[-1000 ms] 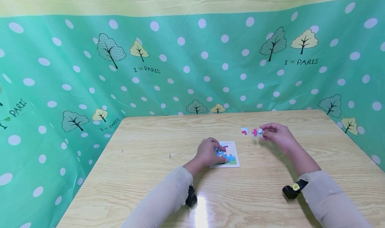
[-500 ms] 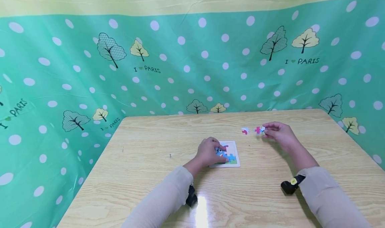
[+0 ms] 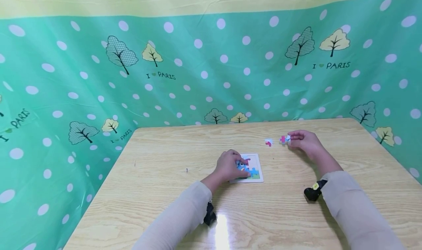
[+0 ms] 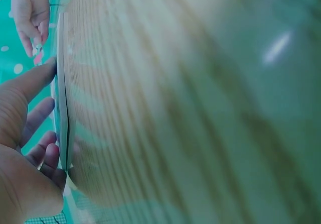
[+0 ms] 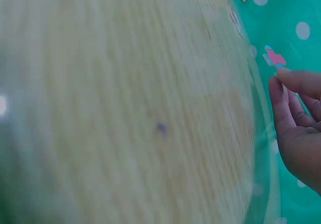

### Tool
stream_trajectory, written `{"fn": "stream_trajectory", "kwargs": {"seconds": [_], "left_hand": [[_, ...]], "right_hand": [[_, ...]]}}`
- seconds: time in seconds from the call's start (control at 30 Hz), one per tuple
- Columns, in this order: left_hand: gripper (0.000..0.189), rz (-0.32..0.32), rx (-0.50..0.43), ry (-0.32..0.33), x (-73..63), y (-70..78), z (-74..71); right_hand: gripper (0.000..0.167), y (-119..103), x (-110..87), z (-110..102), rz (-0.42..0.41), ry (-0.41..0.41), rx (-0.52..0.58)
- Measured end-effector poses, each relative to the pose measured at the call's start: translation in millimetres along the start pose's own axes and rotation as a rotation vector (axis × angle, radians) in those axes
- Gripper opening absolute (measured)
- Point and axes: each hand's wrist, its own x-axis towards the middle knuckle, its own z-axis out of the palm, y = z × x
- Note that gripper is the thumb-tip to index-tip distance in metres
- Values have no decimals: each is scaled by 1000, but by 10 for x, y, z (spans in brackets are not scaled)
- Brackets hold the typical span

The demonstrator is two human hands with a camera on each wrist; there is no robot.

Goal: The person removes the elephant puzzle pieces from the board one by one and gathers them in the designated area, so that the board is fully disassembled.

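Observation:
My left hand rests on a small square jigsaw puzzle in a white frame, thumb and fingertips spread over its face. A blue cartoon picture shows between the fingers, and a pale gap lies in its upper right part. The left wrist view catches the puzzle board edge-on, low over the table. To the right, my right hand pinches a pink, white and blue puzzle piece between thumb and fingertips, raised off the table in the right wrist view. A second puzzle piece, white and pink, lies just left of it.
The wooden table ends at the back against a green dotted curtain. A tiny dark speck sits on the wood left of my left hand. Black wrist cameras hang below both sleeves.
My right hand has drawn the pinched piece a little right and away from the loose piece, then slightly up in the head view. The left hand and the puzzle board stay put.

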Motion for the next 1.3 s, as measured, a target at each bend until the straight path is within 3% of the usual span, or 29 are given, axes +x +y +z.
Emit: {"fn": "stream_trajectory", "kwargs": {"seconds": [0.2, 0.67, 1.0, 1.3], "left_hand": [[37, -3, 7, 0, 3, 10, -2], [37, -12, -5, -2, 4, 5, 1], [37, -6, 9, -4, 13, 14, -3], [36, -17, -8, -7, -3, 18, -13]], "right_hand": [[54, -11, 70, 33, 45, 8, 3], [50, 36, 172, 80, 17, 48, -133], [43, 37, 195, 98, -53, 56, -268], [46, 52, 175, 114, -44, 44, -274]]}}
